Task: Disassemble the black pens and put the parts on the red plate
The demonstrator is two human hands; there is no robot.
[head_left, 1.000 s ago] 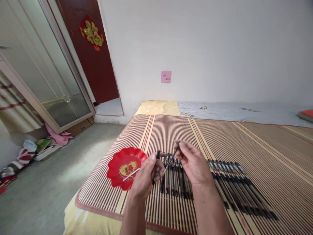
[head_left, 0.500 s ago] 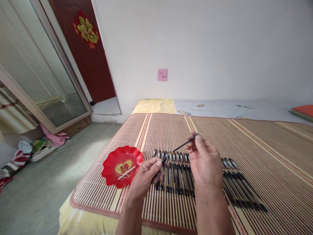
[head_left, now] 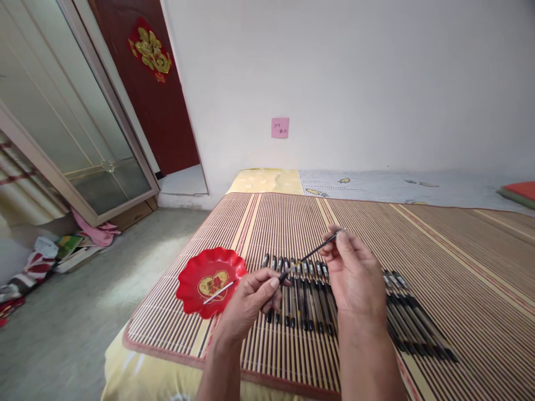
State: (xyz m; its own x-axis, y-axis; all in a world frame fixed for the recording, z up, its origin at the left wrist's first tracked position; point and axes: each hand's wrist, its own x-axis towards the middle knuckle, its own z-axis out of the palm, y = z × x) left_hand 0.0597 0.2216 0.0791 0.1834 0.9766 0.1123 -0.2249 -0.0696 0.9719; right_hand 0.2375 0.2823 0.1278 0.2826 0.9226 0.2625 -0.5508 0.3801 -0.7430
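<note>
My left hand (head_left: pixel 251 301) is closed around a dark pen barrel (head_left: pixel 271 309) just above a row of several black pens (head_left: pixel 301 295) lying on a striped bamboo mat (head_left: pixel 376 234). My right hand (head_left: pixel 355 273) pinches the far end of a thin dark refill (head_left: pixel 311 255), whose near tip meets the barrel at my left fingertips. A red scalloped plate (head_left: pixel 209 278) with a heart picture lies left of my hands and holds one white refill (head_left: pixel 219 291). More black pens (head_left: pixel 418 328) lie in a row to the right of my right wrist.
The mat covers a low bed with a yellow sheet (head_left: pixel 267 181) and a patterned cloth (head_left: pixel 397 186) at its far side. A bare concrete floor (head_left: pixel 83 312) lies to the left, with clothes and books (head_left: pixel 62 250) by a glass door. A red door (head_left: pixel 154 83) stands behind.
My right hand drew the thin refill out of the barrel, up and to the right, then held it there. My left hand stayed over the pens with the barrel.
</note>
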